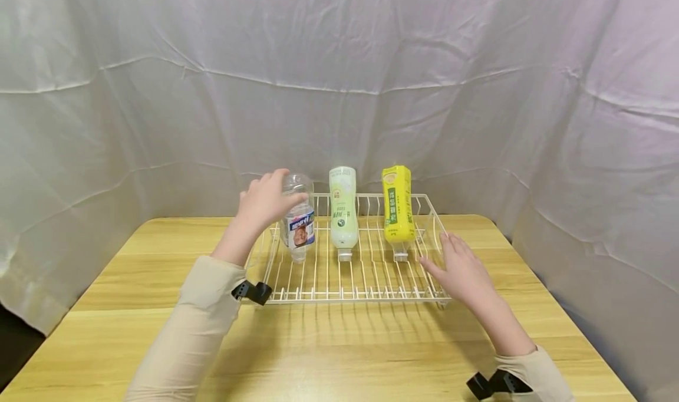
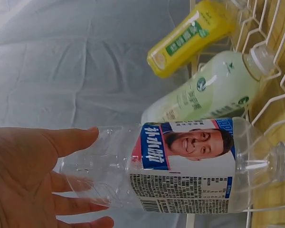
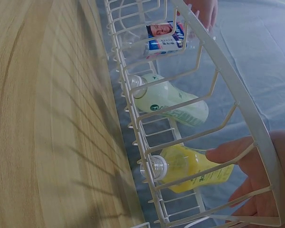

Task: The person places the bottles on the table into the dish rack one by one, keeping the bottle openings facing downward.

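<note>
A clear plastic bottle (image 1: pixel 300 231) with a blue-and-white label stands upside down at the left of a white wire dish rack (image 1: pixel 366 300). My left hand (image 1: pixel 267 201) holds it near its base, thumb on one side and fingers on the other, as the left wrist view shows. My right hand (image 1: pixel 467 269) rests over the rack's right side with its fingers extended. In the right wrist view, the thumb points toward a yellow-wrapped bottle (image 3: pixel 185 166). A pale green bottle (image 1: pixel 343 210) leans neck-down between the other two.
The rack stands on a wooden table (image 1: pixel 339 355), its wires casting shadows toward the front. Behind and around the table hangs a wrinkled pale curtain (image 1: pixel 339 113). Black straps (image 1: pixel 253 292) are worn at both wrists.
</note>
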Demonstrator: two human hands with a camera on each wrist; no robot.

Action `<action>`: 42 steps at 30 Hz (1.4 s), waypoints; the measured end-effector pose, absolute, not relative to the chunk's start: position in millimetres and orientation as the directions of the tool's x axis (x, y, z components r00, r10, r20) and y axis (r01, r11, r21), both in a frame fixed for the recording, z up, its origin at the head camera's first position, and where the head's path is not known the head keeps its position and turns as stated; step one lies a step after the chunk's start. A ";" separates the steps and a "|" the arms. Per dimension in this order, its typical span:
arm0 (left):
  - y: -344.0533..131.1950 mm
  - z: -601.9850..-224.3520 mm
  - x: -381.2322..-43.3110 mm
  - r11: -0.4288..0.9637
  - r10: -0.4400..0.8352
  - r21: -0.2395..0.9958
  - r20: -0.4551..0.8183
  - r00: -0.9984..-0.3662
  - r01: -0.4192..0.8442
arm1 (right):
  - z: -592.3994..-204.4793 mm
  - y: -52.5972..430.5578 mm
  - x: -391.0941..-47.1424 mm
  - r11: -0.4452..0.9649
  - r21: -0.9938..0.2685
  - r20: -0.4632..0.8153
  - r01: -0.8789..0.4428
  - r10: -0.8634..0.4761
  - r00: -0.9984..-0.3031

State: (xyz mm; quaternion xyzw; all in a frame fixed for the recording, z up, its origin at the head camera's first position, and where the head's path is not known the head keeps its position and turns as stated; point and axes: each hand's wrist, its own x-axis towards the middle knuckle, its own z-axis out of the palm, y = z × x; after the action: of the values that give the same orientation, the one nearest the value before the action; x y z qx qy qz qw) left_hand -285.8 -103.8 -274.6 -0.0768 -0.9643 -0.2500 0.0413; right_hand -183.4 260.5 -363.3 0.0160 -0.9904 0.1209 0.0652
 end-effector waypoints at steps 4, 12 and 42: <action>-103.2 -274.5 -300.3 0.863 0.130 0.483 0.071 -0.989 0.149 | -363.0 260.8 -184.2 0.969 -0.241 0.132 -0.048 -0.016 -0.991; -104.4 -290.3 -329.9 0.788 0.140 0.600 0.041 -0.989 0.137 | -364.3 261.9 -183.4 0.967 -0.248 0.127 -0.053 -0.022 -0.992; -87.3 -316.6 -348.2 0.834 0.100 0.529 0.136 -0.986 0.158 | -369.9 262.1 -185.5 0.962 -0.264 0.160 -0.066 -0.024 -0.987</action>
State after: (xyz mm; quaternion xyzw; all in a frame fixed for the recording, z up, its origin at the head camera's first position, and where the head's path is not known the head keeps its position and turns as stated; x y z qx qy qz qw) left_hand -348.2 -87.3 -316.6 -0.0673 -0.9561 -0.2804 0.0515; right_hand -185.5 262.1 -369.9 0.0228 -0.9874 0.1355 0.0781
